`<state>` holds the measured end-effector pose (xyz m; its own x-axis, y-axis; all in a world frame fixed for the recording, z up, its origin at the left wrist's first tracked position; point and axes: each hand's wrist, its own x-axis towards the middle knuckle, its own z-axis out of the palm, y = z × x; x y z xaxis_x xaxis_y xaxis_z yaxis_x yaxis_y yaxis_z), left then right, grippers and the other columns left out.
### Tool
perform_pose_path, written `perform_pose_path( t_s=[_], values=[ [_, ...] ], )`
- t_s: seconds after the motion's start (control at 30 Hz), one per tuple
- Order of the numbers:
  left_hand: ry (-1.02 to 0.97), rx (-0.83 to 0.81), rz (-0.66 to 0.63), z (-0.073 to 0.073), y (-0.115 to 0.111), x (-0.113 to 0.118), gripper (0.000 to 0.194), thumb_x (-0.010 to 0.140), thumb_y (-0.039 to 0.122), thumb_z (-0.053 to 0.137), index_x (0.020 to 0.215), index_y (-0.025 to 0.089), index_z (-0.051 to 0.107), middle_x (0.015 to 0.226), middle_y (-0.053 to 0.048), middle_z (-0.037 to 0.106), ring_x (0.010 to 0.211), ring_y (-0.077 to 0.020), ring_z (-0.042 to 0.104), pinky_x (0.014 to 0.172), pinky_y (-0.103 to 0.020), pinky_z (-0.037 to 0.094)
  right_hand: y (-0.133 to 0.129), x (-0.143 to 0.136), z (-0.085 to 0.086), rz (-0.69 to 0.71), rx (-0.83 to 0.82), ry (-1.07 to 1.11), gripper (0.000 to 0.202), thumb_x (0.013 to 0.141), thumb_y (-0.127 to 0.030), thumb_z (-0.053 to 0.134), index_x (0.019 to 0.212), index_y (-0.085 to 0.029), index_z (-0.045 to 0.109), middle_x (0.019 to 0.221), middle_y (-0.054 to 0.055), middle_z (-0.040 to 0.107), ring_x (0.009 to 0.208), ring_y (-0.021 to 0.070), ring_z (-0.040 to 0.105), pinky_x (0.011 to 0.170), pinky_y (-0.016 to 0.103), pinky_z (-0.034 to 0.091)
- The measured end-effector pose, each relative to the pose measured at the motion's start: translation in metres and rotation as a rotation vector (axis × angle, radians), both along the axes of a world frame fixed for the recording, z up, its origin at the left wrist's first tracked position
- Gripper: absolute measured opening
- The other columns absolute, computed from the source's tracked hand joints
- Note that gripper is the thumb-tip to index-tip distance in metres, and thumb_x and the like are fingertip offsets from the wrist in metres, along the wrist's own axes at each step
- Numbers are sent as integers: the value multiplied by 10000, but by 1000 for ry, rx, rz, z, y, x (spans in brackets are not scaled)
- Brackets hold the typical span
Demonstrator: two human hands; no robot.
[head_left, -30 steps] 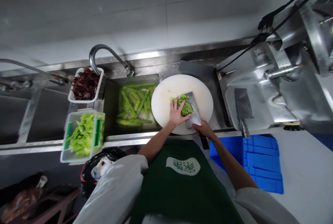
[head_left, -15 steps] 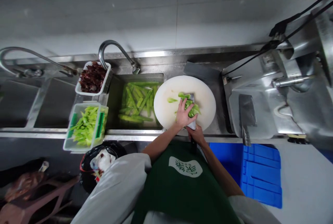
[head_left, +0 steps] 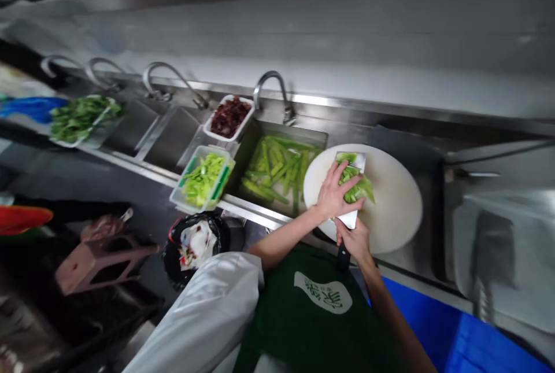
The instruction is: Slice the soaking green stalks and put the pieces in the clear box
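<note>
My right hand [head_left: 356, 240] is closed round the black handle [head_left: 343, 257] of a cleaver. Its wide blade [head_left: 348, 220] lies flat above the white round cutting board [head_left: 396, 217], loaded with pale green vegetable slices [head_left: 358, 185]. Over the slices my left hand [head_left: 339, 192] rests with fingers spread, holding them down against the blade. Left of the board, peeled green stalks [head_left: 277, 165] lie in water in a sink. Similar cut slices [head_left: 203, 179] fill a clear plastic container on the sink's front edge.
A white tub of dark red leafy food [head_left: 230, 117] stands behind the container. A faucet [head_left: 271, 78] arches over the sink. Below are a black-lined trash bin [head_left: 195, 246] and a pink stool [head_left: 99, 260]. At right lie another cleaver [head_left: 492, 251] and a blue crate [head_left: 425, 315].
The view has swung left, bringing in more sinks and a tray of leafy greens. The slices lying loose on the board are now gathered on the blade under my left hand.
</note>
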<state>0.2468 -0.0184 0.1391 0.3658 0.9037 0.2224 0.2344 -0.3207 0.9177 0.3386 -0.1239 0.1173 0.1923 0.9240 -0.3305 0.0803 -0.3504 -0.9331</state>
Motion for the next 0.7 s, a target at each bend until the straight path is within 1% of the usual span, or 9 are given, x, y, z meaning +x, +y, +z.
perform_pose_path(
  t_s=[0.07, 0.13, 0.23, 0.33, 0.43, 0.5, 0.6, 0.63, 0.7],
  values=[
    [8, 13, 75, 7, 8, -46, 612, 749, 541, 706, 1284, 264, 605, 1588, -31, 181, 1478, -406, 40, 1200, -620, 109, 16, -37, 4, 78, 12, 3, 347, 735, -497, 701, 606, -267, 476, 380, -45, 498, 325, 141, 454, 366, 301, 403],
    [3, -6, 165, 12, 13, -101, 629, 752, 547, 703, 1298, 255, 594, 1584, -42, 189, 1474, -421, 25, 1190, -638, 119, 31, -83, 8, 183, 11, 9, 330, 743, -486, 693, 616, -264, 483, 379, -46, 497, 318, 137, 448, 359, 297, 402],
    [-16, -33, 322, 14, 15, -196, 626, 752, 527, 711, 1294, 237, 595, 1580, -53, 193, 1471, -430, 20, 1190, -634, 123, 51, -167, 12, 355, -2, 39, 320, 743, -462, 690, 619, -263, 472, 371, -48, 495, 303, 128, 440, 343, 283, 397],
    [7, -12, 497, 8, 12, -291, 571, 758, 478, 718, 1259, 226, 615, 1576, -62, 202, 1471, -412, 75, 1204, -585, 140, 65, -258, 11, 482, -29, 117, 298, 738, -430, 677, 639, -265, 450, 369, -61, 495, 290, 119, 440, 327, 261, 390],
    [149, 43, 664, -10, 10, -372, 529, 789, 443, 693, 1260, 224, 599, 1563, -78, 223, 1462, -364, 177, 1201, -541, 196, 75, -339, 8, 562, -67, 143, 271, 719, -391, 660, 659, -259, 431, 364, -80, 484, 277, 113, 435, 306, 238, 366],
    [248, 67, 741, -30, 12, -414, 513, 810, 427, 673, 1271, 223, 578, 1551, -88, 242, 1443, -324, 252, 1190, -504, 254, 82, -379, 5, 589, -106, 120, 250, 708, -360, 648, 669, -251, 426, 372, -88, 483, 281, 108, 437, 304, 225, 355],
    [304, 28, 799, -63, 20, -455, 466, 854, 408, 625, 1274, 214, 570, 1528, -103, 291, 1409, -276, 338, 1171, -450, 318, 92, -416, -1, 571, -180, 32, 207, 701, -311, 625, 684, -241, 431, 383, -93, 478, 295, 102, 444, 316, 209, 348],
    [319, -14, 816, -73, 22, -464, 449, 869, 405, 607, 1270, 206, 576, 1520, -110, 310, 1408, -278, 341, 1172, -455, 315, 95, -423, -4, 560, -197, -10, 187, 698, -295, 616, 690, -238, 438, 384, -93, 475, 300, 103, 451, 321, 206, 348],
    [370, -114, 854, -88, 25, -476, 424, 899, 410, 561, 1259, 188, 593, 1515, -124, 330, 1432, -308, 290, 1188, -509, 265, 101, -430, -11, 532, -210, -94, 146, 694, -271, 592, 700, -234, 450, 383, -94, 465, 308, 108, 463, 329, 204, 347]
  ],
)
